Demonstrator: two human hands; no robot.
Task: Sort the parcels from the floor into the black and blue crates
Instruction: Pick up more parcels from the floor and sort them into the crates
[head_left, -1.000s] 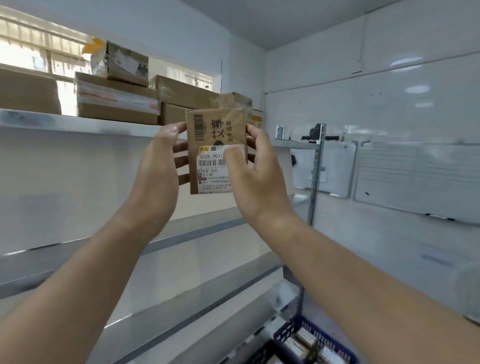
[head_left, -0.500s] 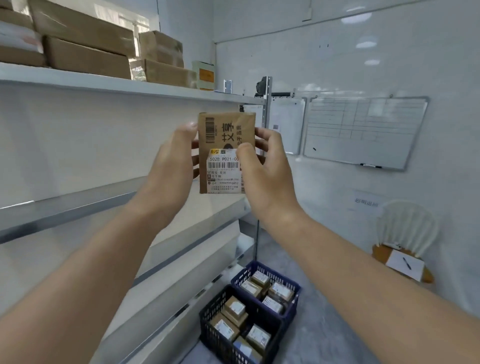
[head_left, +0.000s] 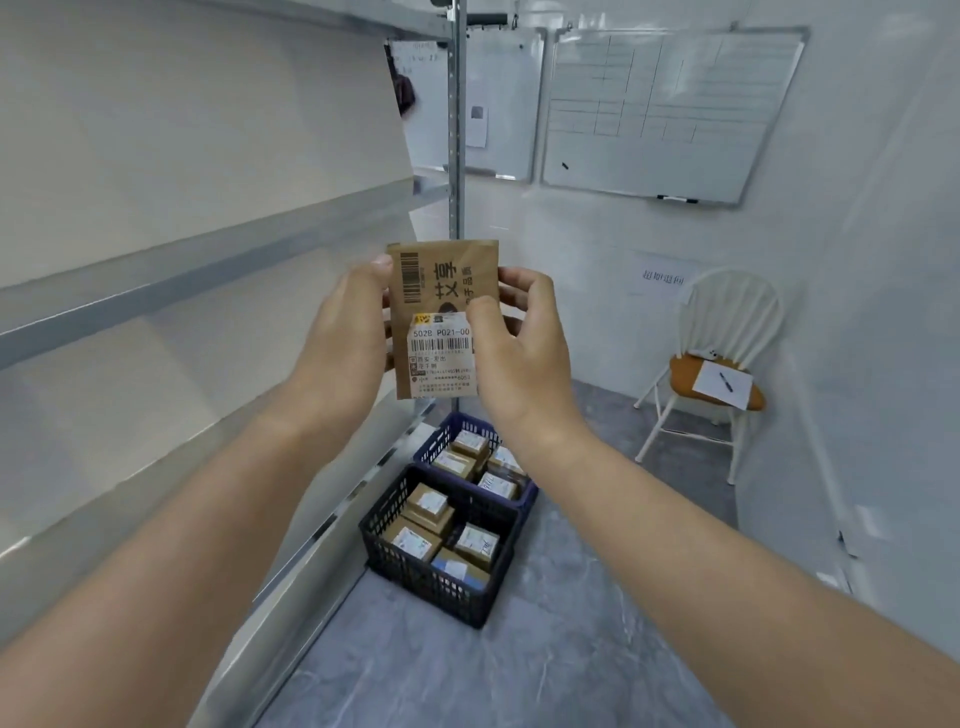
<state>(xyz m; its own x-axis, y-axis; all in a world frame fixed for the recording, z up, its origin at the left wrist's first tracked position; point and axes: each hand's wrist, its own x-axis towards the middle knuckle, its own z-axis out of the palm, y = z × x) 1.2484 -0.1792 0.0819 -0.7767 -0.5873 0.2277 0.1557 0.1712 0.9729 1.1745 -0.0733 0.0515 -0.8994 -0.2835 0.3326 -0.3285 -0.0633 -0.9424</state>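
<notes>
The view has dropped since the earlier frame, and the parcel now sits above both crates. To do this step well, read the label first, then lower the parcel over the matching crate, black or blue. The left hand and right hand pinch its side edges, fingers narrow.

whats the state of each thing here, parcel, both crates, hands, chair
parcel: held upright in the air, label facing the camera
left hand: gripping the parcel's left edge
right hand: gripping its right edge, thumb on the label
black crate: on the floor, holding boxes
blue crate: behind it, holding boxes
chair: paper and pen on its seat
</notes>
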